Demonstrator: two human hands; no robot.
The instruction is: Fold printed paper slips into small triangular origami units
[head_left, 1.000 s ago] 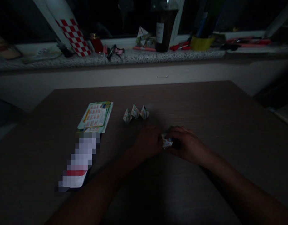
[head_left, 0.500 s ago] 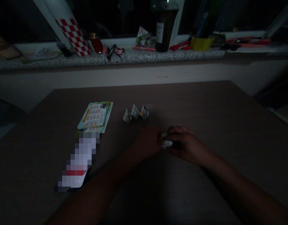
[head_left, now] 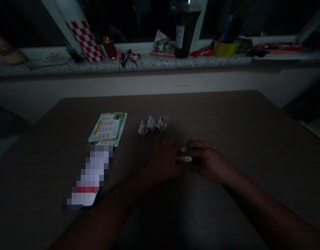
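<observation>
Between my two hands is a small piece of printed folded paper (head_left: 186, 159), mostly covered by fingers. My left hand (head_left: 167, 158) is closed on its left side, fingers curled. From the right, my right hand (head_left: 208, 158) grips the same paper with bent fingers. The paper's full shape is hidden. Just beyond my left hand, three pointed folded-paper pieces (head_left: 152, 124) stand in a row on the brown table (head_left: 214, 111).
A stack of printed cards (head_left: 106, 128) lies to the left, with a phone (head_left: 91, 177), its screen blurred out, below it. Along the stone windowsill (head_left: 149, 64) stand a red-checkered bottle (head_left: 84, 40), a dark labelled container (head_left: 184, 38) and a yellow holder (head_left: 225, 48).
My left hand has shifted slightly, its fingers now lower around the paper, so less of the paper shows. My right hand stays nearly in place. The whole view has moved a little.
</observation>
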